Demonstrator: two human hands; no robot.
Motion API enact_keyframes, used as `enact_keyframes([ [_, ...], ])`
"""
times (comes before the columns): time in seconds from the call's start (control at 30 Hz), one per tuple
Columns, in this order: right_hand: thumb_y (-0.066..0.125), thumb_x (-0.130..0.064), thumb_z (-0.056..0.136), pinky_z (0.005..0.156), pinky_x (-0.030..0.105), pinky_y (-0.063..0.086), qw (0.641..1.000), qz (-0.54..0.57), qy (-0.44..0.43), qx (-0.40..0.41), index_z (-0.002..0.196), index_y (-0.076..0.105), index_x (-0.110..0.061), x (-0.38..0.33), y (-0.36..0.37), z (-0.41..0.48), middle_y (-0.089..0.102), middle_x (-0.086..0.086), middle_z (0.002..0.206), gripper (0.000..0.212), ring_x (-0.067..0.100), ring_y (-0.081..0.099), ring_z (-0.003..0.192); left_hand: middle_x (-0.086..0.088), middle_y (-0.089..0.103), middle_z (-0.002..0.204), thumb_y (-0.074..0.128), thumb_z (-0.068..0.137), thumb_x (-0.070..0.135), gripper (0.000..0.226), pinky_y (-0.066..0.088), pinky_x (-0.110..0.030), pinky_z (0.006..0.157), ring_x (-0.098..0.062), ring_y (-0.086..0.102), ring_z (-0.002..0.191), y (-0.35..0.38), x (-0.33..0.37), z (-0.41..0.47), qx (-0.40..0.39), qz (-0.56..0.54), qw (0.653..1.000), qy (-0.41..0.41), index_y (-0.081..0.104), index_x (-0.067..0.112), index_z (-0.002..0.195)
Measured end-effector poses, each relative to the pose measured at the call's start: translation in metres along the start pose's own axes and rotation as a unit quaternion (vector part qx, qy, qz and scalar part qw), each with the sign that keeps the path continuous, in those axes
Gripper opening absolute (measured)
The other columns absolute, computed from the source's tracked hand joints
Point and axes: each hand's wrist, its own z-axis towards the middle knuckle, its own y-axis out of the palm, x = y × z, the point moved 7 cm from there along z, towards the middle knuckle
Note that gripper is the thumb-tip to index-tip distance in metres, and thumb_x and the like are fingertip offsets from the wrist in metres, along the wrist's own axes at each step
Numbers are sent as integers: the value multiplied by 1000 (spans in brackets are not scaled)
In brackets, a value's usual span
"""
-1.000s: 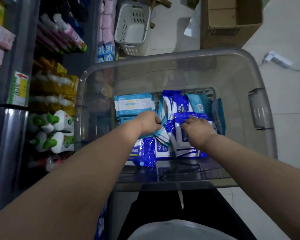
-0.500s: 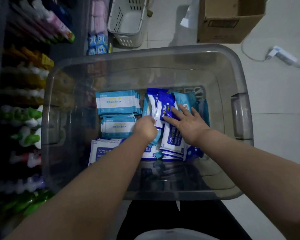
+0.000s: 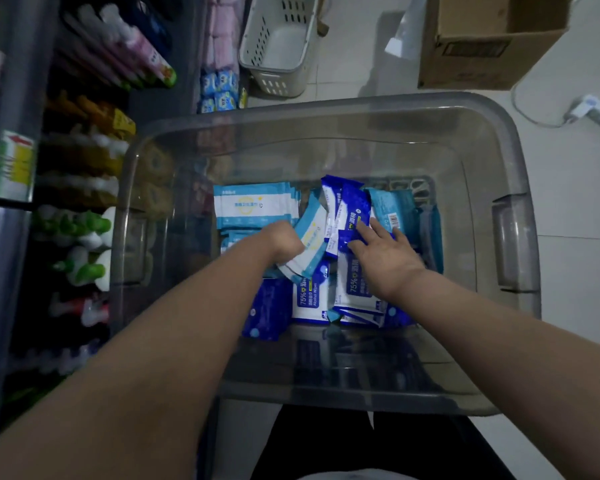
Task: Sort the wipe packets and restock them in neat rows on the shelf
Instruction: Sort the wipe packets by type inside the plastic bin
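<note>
A fanned bunch of light-blue packets (image 3: pixel 310 244) is gripped by the left hand (image 3: pixel 283 239) near the middle of the clear bin (image 3: pixel 513 161), while dark-blue packets (image 3: pixel 347 216) (leaning, nearer the right wall) are touched by the right hand (image 3: pixel 387 252), fingers straight and spread.

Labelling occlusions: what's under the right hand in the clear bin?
The right hand lies flat, fingers straight, on stacked dark blue alcohol wipe packets in the clear bin. How many packets sit beneath the palm is covered.
</note>
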Motion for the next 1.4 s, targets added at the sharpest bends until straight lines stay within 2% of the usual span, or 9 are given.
enact_keyframes([
  [0.13, 55, -10, 89, 117, 46, 14, 999, 15, -9, 39, 150, 20, -13, -27, -14, 12, 5, 9, 160, 70, 26, 2, 148, -14, 55, 133, 58, 93, 16, 39, 44, -34, 93, -30, 53, 118, -50, -26, 0, 57, 122, 990, 50, 52, 9, 130],
  [0.23, 57, -9, 87, 112, 40, 27, 995, 56, -42, 70, 149, 23, -14, -60, -19, 25, 18, 11, 157, 71, 27, 21, 143, -10, 48, 144, 51, 96, 13, 43, 37, -32, 104, -27, 46, 129, -48, -51, 7, 20, 183, 979, 86, 48, 13, 140],
  [0.4, 57, -9, 88, 109, 39, 34, 990, 136, -40, -1, 154, 1, -22, -102, 7, 44, 6, 10, 161, 88, 32, 27, 141, -9, 52, 136, 52, 97, 21, 38, 41, -36, 102, -26, 48, 124, -53, -87, 13, 131, 161, 969, 137, 58, 20, 134],
  [0.53, 57, -2, 83, 93, 39, 45, 986, 168, -18, 2, 154, -3, -24, -114, 12, 49, 9, 8, 160, 96, 34, 43, 130, -4, 41, 149, 53, 95, 14, 48, 34, -34, 109, -26, 37, 134, -41, -88, 4, 120, 208, 952, 191, 49, 25, 141],
  [0.7, 56, 1, 82, 97, 41, 45, 978, 210, -15, 10, 144, 36, -21, -112, 17, 50, 20, 2, 156, 69, 32, 45, 129, -1, 30, 156, 49, 94, 4, 46, 31, -34, 111, -24, 28, 141, -33, -90, 3, 89, 188, 959, 192, 59, 29, 132],
  [0.87, 51, 0, 83, 95, 36, 45, 985, 171, -23, 29, 140, 43, -20, -101, 8, 35, 30, -1, 153, 60, 26, 45, 130, -1, 46, 143, 51, 93, 4, 39, 42, -39, 103, -26, 39, 133, -34, -70, -6, 112, 190, 952, 213, 63, 24, 125],
  [1.07, 56, -8, 82, 103, 37, 38, 992, 64, 51, 91, 136, 48, -20, -38, -8, 5, 36, 4, 148, 55, 27, 38, 134, -4, 57, 132, 52, 92, 5, 41, 46, -37, 95, -25, 52, 121, -20, -5, -12, 132, 124, 956, 231, 61, 23, 128],
  [1.2, 49, -16, 91, 115, 45, 22, 990, 37, 133, 39, 149, 25, -19, 21, 2, -2, 16, 5, 158, 63, 25, 10, 147, -14, 61, 127, 57, 92, 13, 34, 46, -35, 96, -31, 55, 118, -9, 29, -4, 138, -1, 975, 175, 60, 9, 126],
  [1.4, 58, -26, 88, 96, 42, 40, 991, 53, 126, -6, 131, 48, -19, 41, 10, 6, 47, 5, 134, 44, 28, 47, 122, -9, 64, 106, 65, 89, 23, 29, 42, -28, 75, -27, 60, 99, 17, 48, 23, 116, -114, 984, 69, 60, 5, 111],
])
